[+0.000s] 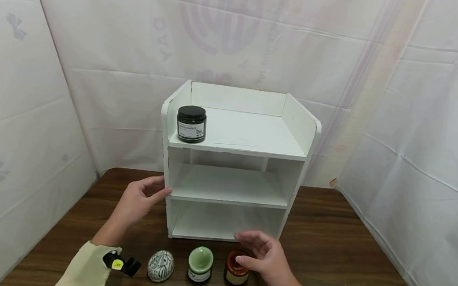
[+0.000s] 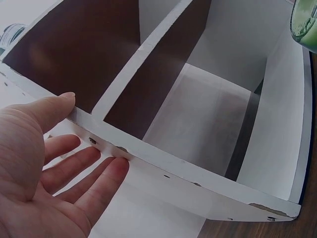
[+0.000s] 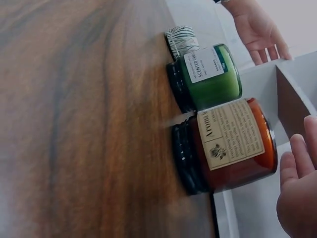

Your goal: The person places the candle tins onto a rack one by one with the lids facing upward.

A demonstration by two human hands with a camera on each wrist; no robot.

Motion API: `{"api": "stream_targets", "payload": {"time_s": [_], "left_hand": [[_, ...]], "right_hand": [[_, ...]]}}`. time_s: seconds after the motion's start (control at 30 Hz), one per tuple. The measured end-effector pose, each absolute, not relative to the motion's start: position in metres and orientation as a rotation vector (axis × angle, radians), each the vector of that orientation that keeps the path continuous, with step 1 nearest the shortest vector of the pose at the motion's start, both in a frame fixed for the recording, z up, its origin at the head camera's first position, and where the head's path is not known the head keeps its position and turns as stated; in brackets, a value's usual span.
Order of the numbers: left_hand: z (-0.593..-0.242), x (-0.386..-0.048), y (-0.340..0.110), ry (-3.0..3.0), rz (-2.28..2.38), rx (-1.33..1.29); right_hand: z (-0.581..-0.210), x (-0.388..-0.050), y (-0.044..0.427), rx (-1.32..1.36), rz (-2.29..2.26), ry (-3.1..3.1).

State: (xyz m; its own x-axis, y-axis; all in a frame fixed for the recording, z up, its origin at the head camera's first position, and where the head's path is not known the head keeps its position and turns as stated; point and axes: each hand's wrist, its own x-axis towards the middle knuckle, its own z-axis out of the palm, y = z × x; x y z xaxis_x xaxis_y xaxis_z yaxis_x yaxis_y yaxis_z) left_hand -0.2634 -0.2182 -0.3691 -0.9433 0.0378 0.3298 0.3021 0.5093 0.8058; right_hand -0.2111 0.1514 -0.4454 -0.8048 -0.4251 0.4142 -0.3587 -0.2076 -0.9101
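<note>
My left hand [image 1: 130, 205] touches the left side panel of a white shelf unit [image 1: 249, 131]. In the left wrist view its thumb lies on the panel's front edge, with the fingers extended against the outer face. My right hand [image 1: 268, 259] hovers beside and above an amber candle jar [image 1: 236, 278], fingers spread and loosely bent. The right wrist view shows a gap between that hand [image 3: 302, 191] and the jar. Left of it is a green candle jar [image 1: 199, 265]. Both jars stand upside down on black lids, with labels inverted.
A black-and-white patterned domed object [image 1: 160, 266] sits left of the green jar on the dark wooden table [image 1: 336, 257]. On the unit's top shelf, at the left, stands a dark candle jar [image 1: 191, 125] with a black lid. White sheeting [image 1: 130, 65] hangs behind and on both sides.
</note>
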Motion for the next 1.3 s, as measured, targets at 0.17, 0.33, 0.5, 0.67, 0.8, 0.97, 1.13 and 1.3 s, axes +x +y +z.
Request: {"api": "stream_targets", "payload": {"time_s": [0.17,0.33,0.5,0.67,0.8,0.97,1.13,1.3], "left_hand": [[-0.369,-0.264,-0.219,-2.486,-1.404,-0.277],[-0.369,-0.264,-0.219,-2.488,-1.405,-0.273],[-0.371,-0.264,-0.222,-2.507,-1.385,-0.270],[-0.371,-0.264,-0.222,-2.509,-1.383,-0.272],[-0.369,-0.264,-0.221,-2.492,-1.393,-0.285],[-0.367,-0.263,-0.219,-2.480,-1.411,-0.295],[-0.368,-0.263,-0.218,-2.478,-1.414,-0.292],[-0.369,-0.264,-0.218,-2.486,-1.413,-0.287]], "right_hand": [[-0.450,-0.212,0.155,-0.916,-2.174,1.994],[-0.455,-0.211,0.156,-0.836,-2.111,2.052],[-0.458,-0.209,0.156,-0.792,-1.990,2.115],[-0.461,-0.208,0.155,-0.791,-1.857,2.176],[-0.462,-0.208,0.155,-0.759,-1.817,2.157],[-0.465,-0.209,0.158,-0.733,-1.806,2.123],[-0.468,-0.210,0.162,-0.709,-1.796,2.112],[-0.467,-0.210,0.163,-0.703,-1.793,2.076]]}}
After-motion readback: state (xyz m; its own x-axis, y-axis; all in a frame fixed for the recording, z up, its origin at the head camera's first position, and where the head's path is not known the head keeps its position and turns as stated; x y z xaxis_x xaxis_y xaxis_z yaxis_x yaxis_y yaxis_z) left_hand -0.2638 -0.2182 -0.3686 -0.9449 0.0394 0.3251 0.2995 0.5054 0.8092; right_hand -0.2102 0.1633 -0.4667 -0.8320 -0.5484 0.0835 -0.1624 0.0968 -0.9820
